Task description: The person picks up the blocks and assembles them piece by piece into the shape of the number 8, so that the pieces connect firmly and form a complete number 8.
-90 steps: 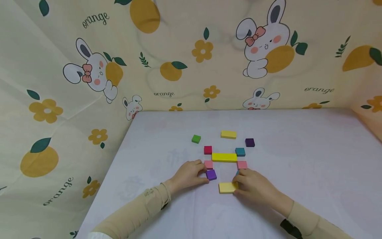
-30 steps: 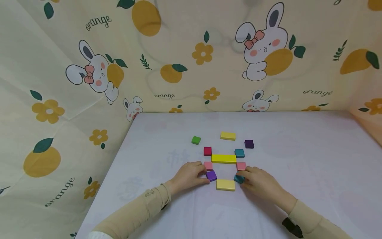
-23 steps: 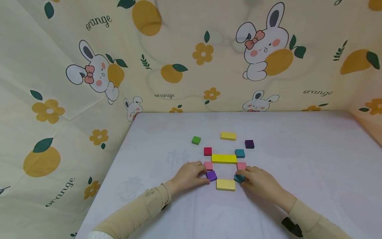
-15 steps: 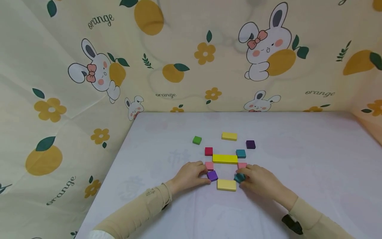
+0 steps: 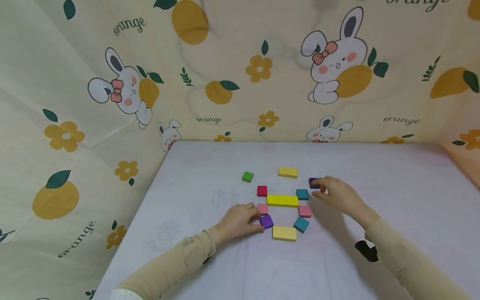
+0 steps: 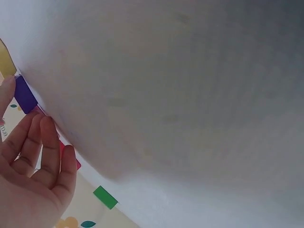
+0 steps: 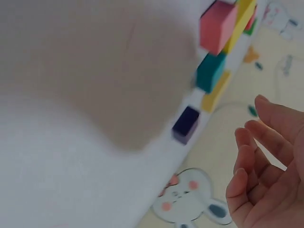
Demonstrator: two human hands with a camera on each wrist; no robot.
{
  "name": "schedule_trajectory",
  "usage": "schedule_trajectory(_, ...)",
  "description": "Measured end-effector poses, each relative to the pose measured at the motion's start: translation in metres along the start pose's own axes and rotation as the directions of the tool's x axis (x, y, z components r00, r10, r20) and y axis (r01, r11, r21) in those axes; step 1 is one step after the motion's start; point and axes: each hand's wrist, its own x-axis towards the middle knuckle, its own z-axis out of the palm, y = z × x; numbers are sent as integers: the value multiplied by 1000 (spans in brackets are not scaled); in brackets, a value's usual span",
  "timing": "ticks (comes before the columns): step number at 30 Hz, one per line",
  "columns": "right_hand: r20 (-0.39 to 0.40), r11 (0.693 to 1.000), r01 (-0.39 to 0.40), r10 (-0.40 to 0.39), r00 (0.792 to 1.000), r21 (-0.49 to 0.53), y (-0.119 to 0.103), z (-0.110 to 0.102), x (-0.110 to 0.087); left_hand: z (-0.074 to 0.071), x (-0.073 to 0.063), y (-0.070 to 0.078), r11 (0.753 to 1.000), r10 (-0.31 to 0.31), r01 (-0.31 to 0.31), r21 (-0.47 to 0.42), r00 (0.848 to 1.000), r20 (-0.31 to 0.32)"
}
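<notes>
Dark purple block [image 7: 185, 124]: lying on the white table [image 5: 206, 166], behind and to the right of the far teal block [image 5: 302, 194]. Hovering just beside it with the right hand [image 5: 340, 196], thumb and fingertips parted, showing a gap to the block in the right wrist view. Bracketing the violet block [image 5: 266, 221] with the left hand [image 5: 237, 218], thumb at the near corner and fingers beside the left pink block [image 5: 263, 209], leaving a pinch or a mere touch impossible to tell. Showing nearby the red block [image 5: 262, 191], the yellow bar [image 5: 282, 201] and, angled, the near teal block [image 5: 301, 224].
</notes>
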Motion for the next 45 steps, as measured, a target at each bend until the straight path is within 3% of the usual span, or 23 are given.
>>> schedule_trajectory(8,49,997,-79,77,996,27,28,3,26,3,1,0,1000,7,-7,3,1000,-5)
schedule_trajectory(18,119,986,-148,138,983,80,47,15,41,4,1,0,1000,-12,12,-3,1000,20)
schedule_trajectory(33,132,960,-196,172,976,199,50,21,47,4,0,0,1000,-21,21,-4,1000,21)
schedule_trajectory(45,170,943,-226,187,967,245,37,24,54,2,1,2,1000,-26,26,-14,1000,15)
